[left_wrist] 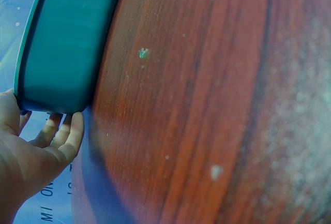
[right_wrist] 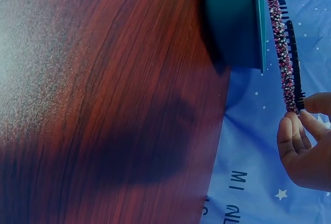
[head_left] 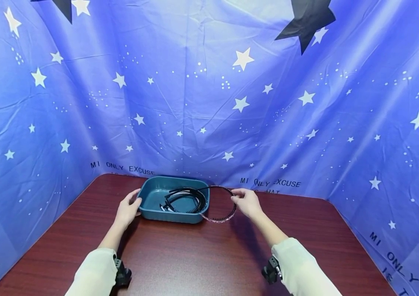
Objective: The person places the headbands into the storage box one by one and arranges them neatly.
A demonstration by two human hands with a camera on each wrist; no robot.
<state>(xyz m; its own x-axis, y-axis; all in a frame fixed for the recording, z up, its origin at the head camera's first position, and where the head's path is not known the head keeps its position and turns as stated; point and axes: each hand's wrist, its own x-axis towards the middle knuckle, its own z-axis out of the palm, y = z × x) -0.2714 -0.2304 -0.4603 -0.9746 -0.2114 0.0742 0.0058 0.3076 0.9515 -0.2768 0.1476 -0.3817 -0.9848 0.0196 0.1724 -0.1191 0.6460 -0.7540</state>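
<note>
A dark green plastic basin (head_left: 172, 215) stands at the back of the table with several black headbands (head_left: 200, 201) lying in its right half. My left hand (head_left: 127, 209) grips the basin's left end, thumb by the rim and fingers against the outer wall (left_wrist: 67, 43). Above the basin's right side, a headband covered in pink and silver beads (right_wrist: 282, 53) is pinched between the thumb and fingers of my right hand (head_left: 248, 202). Black comb teeth line its inner side. In the head view its band overlaps the basin's right rim.
The dark red wooden table (head_left: 194, 255) carries the basin near its back edge. Blue cloth with stars (head_left: 194, 107) hangs right behind and along both sides. Each wrist wears a small black camera (head_left: 122, 273) below a white sleeve (head_left: 93, 271).
</note>
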